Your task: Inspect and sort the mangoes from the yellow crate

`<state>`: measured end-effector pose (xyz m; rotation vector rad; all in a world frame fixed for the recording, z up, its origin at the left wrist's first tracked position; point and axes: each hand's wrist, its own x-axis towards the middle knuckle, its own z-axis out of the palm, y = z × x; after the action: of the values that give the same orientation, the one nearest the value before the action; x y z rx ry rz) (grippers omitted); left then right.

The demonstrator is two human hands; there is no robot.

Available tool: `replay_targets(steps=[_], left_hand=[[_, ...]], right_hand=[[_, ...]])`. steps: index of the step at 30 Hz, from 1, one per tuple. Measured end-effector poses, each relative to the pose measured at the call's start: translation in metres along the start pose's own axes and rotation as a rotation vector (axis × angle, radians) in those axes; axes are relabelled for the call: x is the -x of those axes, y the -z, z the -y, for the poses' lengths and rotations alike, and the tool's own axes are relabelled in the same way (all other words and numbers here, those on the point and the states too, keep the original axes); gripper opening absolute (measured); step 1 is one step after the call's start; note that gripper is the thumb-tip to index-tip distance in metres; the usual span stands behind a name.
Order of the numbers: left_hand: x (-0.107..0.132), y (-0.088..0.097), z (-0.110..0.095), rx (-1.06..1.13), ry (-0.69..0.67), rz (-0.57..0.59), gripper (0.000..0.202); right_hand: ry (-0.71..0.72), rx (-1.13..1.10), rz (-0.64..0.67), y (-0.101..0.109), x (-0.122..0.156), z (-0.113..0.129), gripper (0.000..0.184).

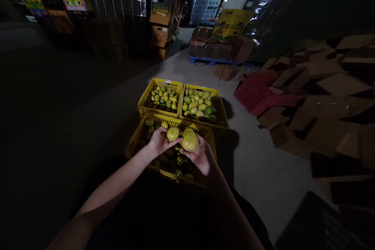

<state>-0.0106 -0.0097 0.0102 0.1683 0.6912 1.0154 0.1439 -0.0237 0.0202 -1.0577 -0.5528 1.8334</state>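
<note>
Above the middle of the yellow crate (137, 136), our left hand (157, 141) curls around a small yellow-green fruit (173, 133); our right hand (202, 157) grips a larger yellow fruit (190, 142).

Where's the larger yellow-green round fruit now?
Head view, centre: the larger yellow-green round fruit is in the right hand, beside the smaller fruit in the left hand, over the nearest yellow plastic crate.

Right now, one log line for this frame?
left hand: holds small fruit | right hand: holds larger fruit | over near yellow crate
</note>
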Motion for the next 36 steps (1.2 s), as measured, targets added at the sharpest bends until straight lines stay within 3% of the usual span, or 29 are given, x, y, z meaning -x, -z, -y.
replay_targets(steps=[5, 15, 19, 23, 26, 30, 36], left_hand=[[-0.001, 0.0, 0.0, 0.022, 0.0, -0.033, 0.038], [0.005, 0.0, -0.002, 0.06, -0.005, 0.059, 0.035], [0.005, -0.001, -0.004, -0.01, -0.009, 0.068, 0.022], [0.002, 0.0, -0.005, -0.169, 0.014, 0.012, 0.028], [0.0, 0.002, -0.003, -0.261, 0.003, 0.018, 0.035], [0.003, 0.0, 0.001, -0.405, -0.064, 0.06, 0.043], [0.01, -0.004, 0.008, -0.626, -0.248, 0.046, 0.045]], right_hand=[[-0.022, -0.001, -0.005, 0.003, -0.003, -0.003, 0.021], [-0.074, -0.04, -0.052, 0.001, -0.001, 0.001, 0.022], [-0.072, -0.042, -0.051, 0.0, 0.0, 0.001, 0.022], [-0.044, -0.049, -0.033, 0.004, 0.0, -0.002, 0.029], [0.0, -0.08, 0.071, 0.005, 0.0, -0.003, 0.038], [0.125, -0.096, 0.18, 0.004, 0.002, -0.003, 0.037], [0.297, 0.194, 0.254, 0.008, 0.008, -0.01, 0.034]])
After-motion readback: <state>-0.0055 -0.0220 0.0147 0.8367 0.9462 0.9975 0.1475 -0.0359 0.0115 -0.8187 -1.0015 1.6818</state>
